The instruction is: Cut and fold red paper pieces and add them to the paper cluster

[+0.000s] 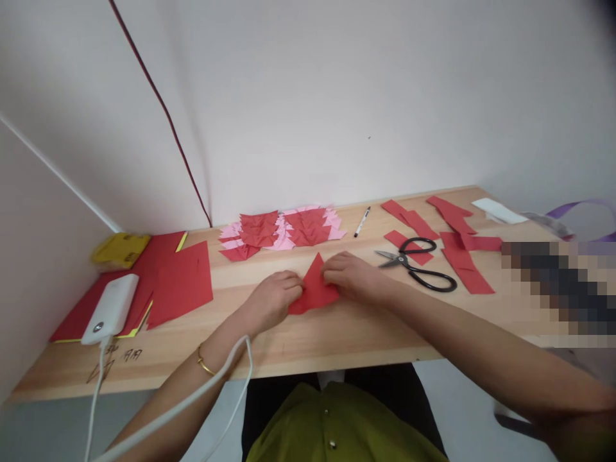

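Left hand and right hand curled, each pinching one side of the red paper. Scissors lie right, folded pieces behind.

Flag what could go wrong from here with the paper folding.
The red paper between the left hand and right hand might shift and crease unevenly. The white cable crossing the left forearm could snag. The scissors lie with blades parted near the right hand, so a sideways reach might knock them.
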Action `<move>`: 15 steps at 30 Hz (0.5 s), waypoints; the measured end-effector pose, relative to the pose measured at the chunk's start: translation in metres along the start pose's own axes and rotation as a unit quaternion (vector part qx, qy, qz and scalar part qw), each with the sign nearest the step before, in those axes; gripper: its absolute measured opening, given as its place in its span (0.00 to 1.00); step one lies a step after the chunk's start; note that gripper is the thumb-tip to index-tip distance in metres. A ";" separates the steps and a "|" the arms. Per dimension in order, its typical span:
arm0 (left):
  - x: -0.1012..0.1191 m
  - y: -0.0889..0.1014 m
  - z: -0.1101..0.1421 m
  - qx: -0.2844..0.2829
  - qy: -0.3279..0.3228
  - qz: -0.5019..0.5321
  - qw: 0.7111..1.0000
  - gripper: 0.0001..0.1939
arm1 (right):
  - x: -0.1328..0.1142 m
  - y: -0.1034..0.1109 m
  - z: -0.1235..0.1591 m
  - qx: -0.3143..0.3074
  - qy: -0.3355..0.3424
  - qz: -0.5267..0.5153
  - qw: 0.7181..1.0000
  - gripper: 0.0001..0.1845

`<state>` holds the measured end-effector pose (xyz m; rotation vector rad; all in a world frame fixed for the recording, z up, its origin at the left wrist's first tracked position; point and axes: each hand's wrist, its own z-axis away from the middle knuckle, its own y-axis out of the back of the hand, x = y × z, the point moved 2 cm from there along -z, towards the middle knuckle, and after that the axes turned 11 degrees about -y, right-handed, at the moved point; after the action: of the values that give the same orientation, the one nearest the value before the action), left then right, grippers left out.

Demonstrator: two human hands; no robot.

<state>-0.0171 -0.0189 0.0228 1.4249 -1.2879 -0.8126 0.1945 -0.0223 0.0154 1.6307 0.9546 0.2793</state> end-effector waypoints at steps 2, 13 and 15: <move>0.007 -0.006 0.006 -0.005 0.011 -0.004 1.000 0.16 | -0.007 -0.006 0.006 -0.041 -0.010 0.003 0.999 0.10; 0.024 -0.008 0.016 -0.028 0.038 0.001 0.999 0.22 | -0.016 0.005 0.025 -0.113 -0.098 -0.026 0.988 0.22; 0.024 -0.007 0.014 -0.031 0.040 0.011 0.999 0.22 | -0.018 0.006 0.016 -0.096 -0.118 -0.014 0.988 0.22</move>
<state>-0.0234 -0.0464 0.0154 1.3776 -1.2061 -0.7671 0.1960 -0.0459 0.0213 1.4368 0.7455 0.1489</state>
